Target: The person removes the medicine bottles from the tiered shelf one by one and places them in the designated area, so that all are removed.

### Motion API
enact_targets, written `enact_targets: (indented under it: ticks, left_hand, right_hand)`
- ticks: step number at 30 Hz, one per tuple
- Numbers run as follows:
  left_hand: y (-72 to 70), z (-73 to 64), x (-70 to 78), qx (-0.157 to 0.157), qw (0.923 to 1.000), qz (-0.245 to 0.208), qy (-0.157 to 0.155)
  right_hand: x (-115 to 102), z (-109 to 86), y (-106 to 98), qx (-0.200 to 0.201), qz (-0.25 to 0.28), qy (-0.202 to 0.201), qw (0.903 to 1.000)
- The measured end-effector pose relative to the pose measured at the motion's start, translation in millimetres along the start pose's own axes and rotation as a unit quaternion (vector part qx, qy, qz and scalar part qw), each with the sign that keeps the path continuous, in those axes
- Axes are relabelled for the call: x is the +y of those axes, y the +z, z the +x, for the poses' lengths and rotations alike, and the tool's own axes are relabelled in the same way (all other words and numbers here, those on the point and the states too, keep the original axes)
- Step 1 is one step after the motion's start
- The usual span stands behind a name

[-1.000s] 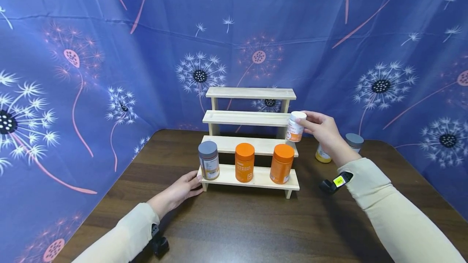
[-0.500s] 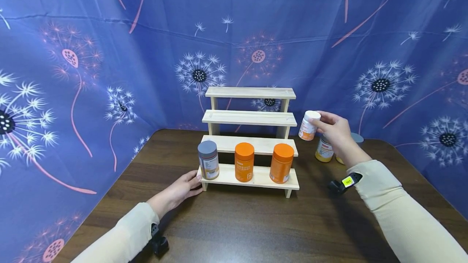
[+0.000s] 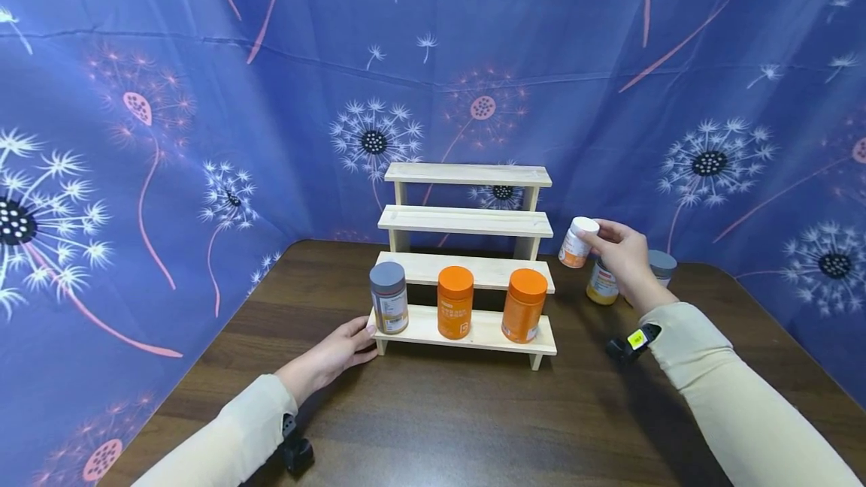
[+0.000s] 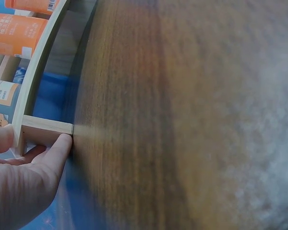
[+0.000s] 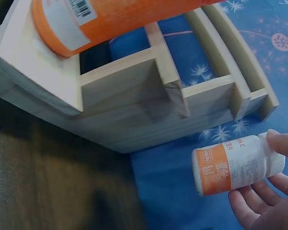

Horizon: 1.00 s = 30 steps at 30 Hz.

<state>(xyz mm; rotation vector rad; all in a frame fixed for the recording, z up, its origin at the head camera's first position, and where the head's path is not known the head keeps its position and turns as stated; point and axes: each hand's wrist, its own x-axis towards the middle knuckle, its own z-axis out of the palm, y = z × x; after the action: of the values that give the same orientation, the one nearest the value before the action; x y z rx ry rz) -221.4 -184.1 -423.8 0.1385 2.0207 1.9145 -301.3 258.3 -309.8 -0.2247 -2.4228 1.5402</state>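
My right hand [image 3: 624, 252] pinches a small white pill bottle [image 3: 578, 242] by its cap, in the air just right of the tiered wooden stand [image 3: 465, 221]. In the right wrist view the pill bottle [image 5: 235, 164] shows an orange and white label, with thumb and fingers at its cap end. At the stand's lower left end, my left hand [image 3: 336, 354] holds the bottom step. Thumb above and a finger on the wooden leg [image 4: 47, 128] show in the left wrist view. A grey-lidded jar [image 3: 389, 297] and two orange jars [image 3: 455, 303] [image 3: 524, 306] stand on that step.
Behind my right hand, a yellow-based jar [image 3: 602, 283] and a grey-lidded jar [image 3: 661, 266] stand on the dark wooden table [image 3: 433, 419]. A blue dandelion-print cloth [image 3: 271, 119] hangs behind and along the sides.
My right hand has carried the pill bottle rightward, away from beside the third step, then slightly lower, with the bottle more tilted. My left hand stays at the stand's end.
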Motion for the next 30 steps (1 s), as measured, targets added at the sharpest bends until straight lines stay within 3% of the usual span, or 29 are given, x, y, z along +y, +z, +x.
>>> enact_targets:
  ticks: [16,30]
  left_hand:
    - [0.4,0.9,-0.7,0.005,1.0000,-0.004,-0.005]
    - [-0.2,-1.2,-0.5,-0.005,1.0000,-0.001,0.002]
  right_hand:
    - [31.8,5.5,21.9,0.039,-0.022,0.007,0.9990]
    - [54.1,9.3,40.1,0.029,-0.017,0.015,0.9993]
